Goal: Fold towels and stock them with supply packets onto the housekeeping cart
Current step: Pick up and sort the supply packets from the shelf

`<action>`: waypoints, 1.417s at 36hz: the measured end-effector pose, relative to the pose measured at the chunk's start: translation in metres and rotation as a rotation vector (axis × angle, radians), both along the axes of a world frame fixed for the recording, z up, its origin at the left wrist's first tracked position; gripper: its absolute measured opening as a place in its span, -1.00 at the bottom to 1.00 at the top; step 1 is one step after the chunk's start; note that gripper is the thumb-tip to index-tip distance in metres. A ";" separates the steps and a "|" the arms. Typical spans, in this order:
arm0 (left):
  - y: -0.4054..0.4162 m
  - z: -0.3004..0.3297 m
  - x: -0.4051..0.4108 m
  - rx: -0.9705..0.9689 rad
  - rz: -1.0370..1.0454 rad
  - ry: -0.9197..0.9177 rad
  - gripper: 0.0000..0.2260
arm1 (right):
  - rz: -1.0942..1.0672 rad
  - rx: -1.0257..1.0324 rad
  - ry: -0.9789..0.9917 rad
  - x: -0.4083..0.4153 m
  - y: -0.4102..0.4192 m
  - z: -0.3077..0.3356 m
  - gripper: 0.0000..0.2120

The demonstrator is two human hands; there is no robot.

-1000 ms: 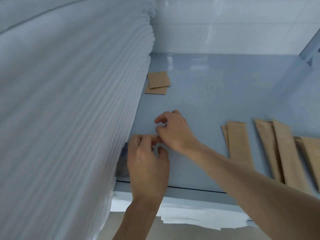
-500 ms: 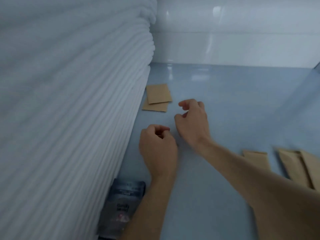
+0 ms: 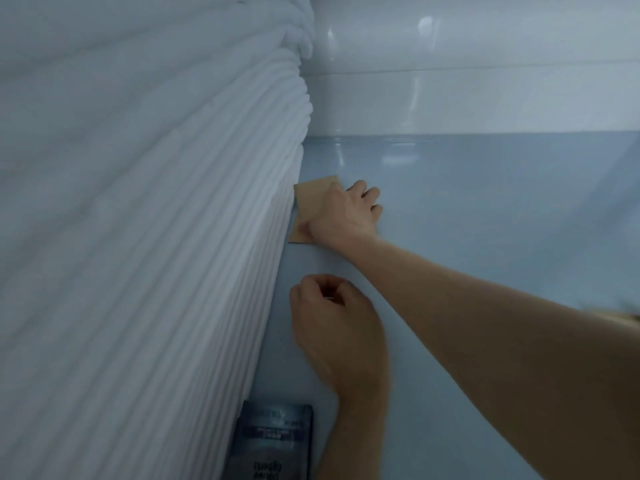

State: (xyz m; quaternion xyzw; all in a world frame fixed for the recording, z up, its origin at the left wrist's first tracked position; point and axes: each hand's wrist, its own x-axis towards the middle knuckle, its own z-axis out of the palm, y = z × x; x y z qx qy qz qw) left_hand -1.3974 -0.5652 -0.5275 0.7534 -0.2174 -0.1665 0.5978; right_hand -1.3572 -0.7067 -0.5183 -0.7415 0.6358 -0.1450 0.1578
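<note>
A tall stack of folded white towels (image 3: 156,237) fills the left side of the blue cart shelf (image 3: 485,220). Small brown square packets (image 3: 308,195) lie on the shelf against the foot of the stack. My right hand (image 3: 343,216) lies on them, thumb on their near left corner and fingers curled over their right side, hiding most of them. My left hand (image 3: 332,320) hovers nearer to me beside the towels, its fingers curled in with nothing visible in them. A dark printed packet (image 3: 273,441) lies flat at the bottom edge, next to the stack.
A glossy white wall (image 3: 485,81) closes off the back of the shelf. A sliver of brown packet (image 3: 623,317) shows at the right edge behind my right forearm. Bare shelf surface stretches to the right of my hands.
My right hand has reached forward and left onto the brown square packets. My left hand moved forward a little, away from the dark packet. The view shifted forward, so the long brown packets left the frame.
</note>
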 end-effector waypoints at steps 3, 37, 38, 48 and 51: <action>0.000 -0.001 -0.001 -0.005 0.011 -0.016 -0.84 | 0.005 0.052 -0.011 0.001 0.001 0.008 -0.39; 0.072 0.013 -0.040 -0.137 -0.424 0.414 -0.88 | -0.318 0.200 -1.139 -0.217 0.127 0.044 -0.89; 0.074 0.012 -0.039 -0.139 -0.417 0.417 -0.88 | -0.291 0.235 -1.155 -0.222 0.130 0.044 -0.91; 0.089 0.014 -0.037 -0.118 -0.482 0.330 -0.84 | -0.082 0.380 -0.854 -0.212 0.161 0.032 -0.93; 0.096 0.017 -0.033 -0.106 -0.483 0.388 -0.78 | -0.043 0.329 -0.728 -0.211 0.168 0.034 -0.92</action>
